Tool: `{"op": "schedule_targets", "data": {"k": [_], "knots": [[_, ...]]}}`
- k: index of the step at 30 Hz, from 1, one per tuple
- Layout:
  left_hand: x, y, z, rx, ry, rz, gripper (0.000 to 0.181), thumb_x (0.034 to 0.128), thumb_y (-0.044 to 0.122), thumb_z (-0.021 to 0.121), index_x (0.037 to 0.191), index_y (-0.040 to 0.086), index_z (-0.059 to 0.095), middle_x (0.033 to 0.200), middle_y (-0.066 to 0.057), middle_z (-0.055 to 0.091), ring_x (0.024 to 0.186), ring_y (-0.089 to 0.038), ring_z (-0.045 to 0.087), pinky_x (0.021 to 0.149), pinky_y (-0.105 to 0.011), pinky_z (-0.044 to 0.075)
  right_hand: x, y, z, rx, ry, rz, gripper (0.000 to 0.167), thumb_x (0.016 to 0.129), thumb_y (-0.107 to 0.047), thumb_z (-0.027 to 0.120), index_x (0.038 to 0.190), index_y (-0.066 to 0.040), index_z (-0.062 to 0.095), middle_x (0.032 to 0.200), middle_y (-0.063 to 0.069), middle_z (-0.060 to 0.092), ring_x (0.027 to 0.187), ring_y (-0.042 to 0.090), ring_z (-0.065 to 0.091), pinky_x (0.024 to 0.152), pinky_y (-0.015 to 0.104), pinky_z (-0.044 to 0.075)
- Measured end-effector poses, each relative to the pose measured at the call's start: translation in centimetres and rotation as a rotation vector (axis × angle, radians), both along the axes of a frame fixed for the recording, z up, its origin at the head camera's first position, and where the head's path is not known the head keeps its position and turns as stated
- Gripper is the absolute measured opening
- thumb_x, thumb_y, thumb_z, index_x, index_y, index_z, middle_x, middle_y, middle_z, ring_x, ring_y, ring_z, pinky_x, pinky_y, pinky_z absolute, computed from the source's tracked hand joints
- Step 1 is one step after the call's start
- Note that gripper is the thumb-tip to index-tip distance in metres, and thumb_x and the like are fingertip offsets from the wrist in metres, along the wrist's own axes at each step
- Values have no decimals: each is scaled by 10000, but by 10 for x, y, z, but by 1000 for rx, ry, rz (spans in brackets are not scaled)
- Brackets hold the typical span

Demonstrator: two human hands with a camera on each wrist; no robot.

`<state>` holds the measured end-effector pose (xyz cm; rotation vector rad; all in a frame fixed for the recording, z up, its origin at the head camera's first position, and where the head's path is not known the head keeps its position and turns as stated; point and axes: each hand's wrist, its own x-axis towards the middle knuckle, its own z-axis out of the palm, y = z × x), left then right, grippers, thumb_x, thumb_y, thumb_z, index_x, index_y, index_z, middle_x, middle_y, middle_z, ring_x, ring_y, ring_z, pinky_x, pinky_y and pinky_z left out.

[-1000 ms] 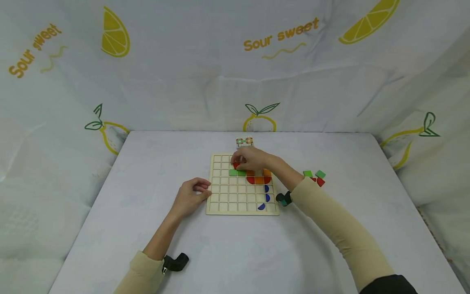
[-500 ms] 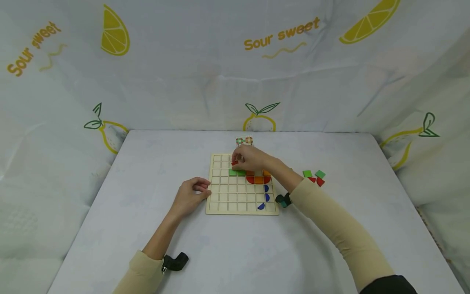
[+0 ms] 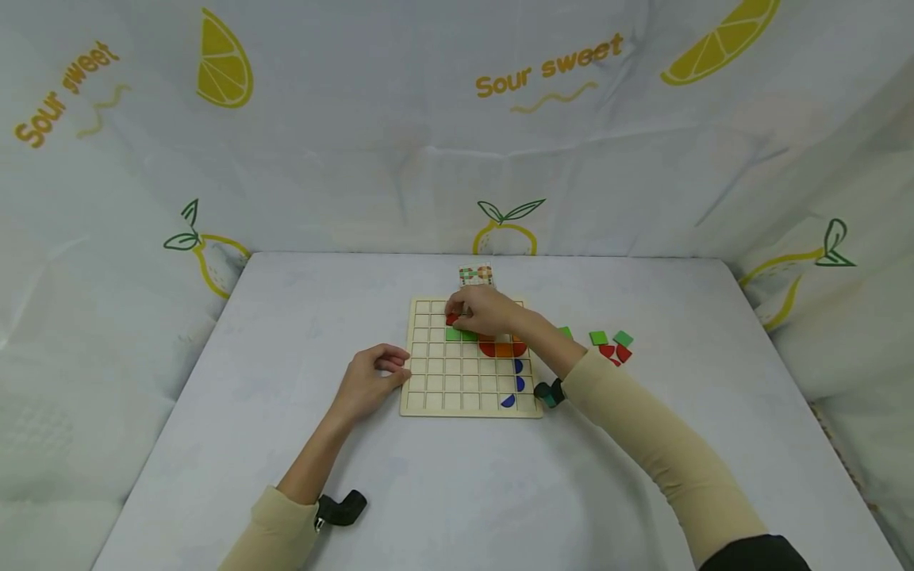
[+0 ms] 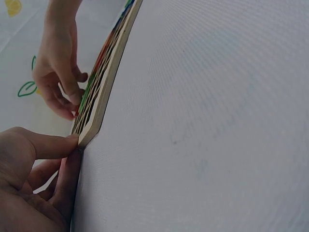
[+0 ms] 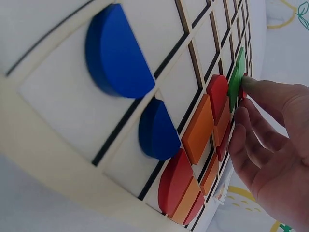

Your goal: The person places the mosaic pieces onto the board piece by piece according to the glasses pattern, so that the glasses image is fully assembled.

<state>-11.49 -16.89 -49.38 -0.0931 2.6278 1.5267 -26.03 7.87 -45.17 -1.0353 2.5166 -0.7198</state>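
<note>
A square wooden grid board (image 3: pixel 436 384) lies mid-table, with my left hand (image 3: pixel 373 382) at its left edge. The left wrist view shows the left thumb on the board's rim and the fingers (image 4: pixel 67 179) just below, gripping it. My right hand (image 3: pixel 485 309) is over the board's far side, pinching a small red piece (image 3: pixel 452 319) by the far row. Whether that piece is seated in a cell, I cannot tell. Green squares (image 3: pixel 453 335) sit just nearer. Orange and red pieces (image 3: pixel 503 350) fill cells to the right, partly hidden by the hand. Blue half-round pieces (image 5: pixel 124 53) rest along the right side.
Loose green squares (image 3: pixel 597 338) and red pieces (image 3: pixel 624 354) lie on the table right of the board, partly behind the right forearm. A small patterned card (image 3: pixel 475 275) lies beyond the board's far edge. White cloth with lemon prints hangs around the table.
The right hand has shifted slightly left with the red piece. More loose red pieces and a green square now show beside the right forearm. The left hand stays at the board's edge.
</note>
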Motion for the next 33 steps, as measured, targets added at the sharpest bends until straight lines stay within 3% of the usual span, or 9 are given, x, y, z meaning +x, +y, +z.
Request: {"op": "schedule_targets", "data": {"k": [13,20,33], "knots": [[-1,0,1,-10,5,-2,262,939,97,814,1194,70,764,1073,-91,756,958,-156,691,869,-262,513,3,3,2,-37,19,-17,154,1023,-97,732,1147,-45,808,1178,123,791,987,244,721,933,379,604],[-1,1,0,-11,6,0,265,934,95,818,1191,64,763,1068,-95,753,950,-164,687,843,-245,510,-1,12,4,-80,-81,-42,176,1038,-119,719,1175,-45,802,1200,121,802,1067,277,772,973,398,625],[0,1,1,-22,-5,5,267,943,88,808,1203,50,757,1076,-106,748,968,-186,686,830,-233,506,-10,66,20,-112,-73,-139,212,1029,-158,742,1201,-46,797,1196,115,804,1068,300,741,917,407,631]]}}
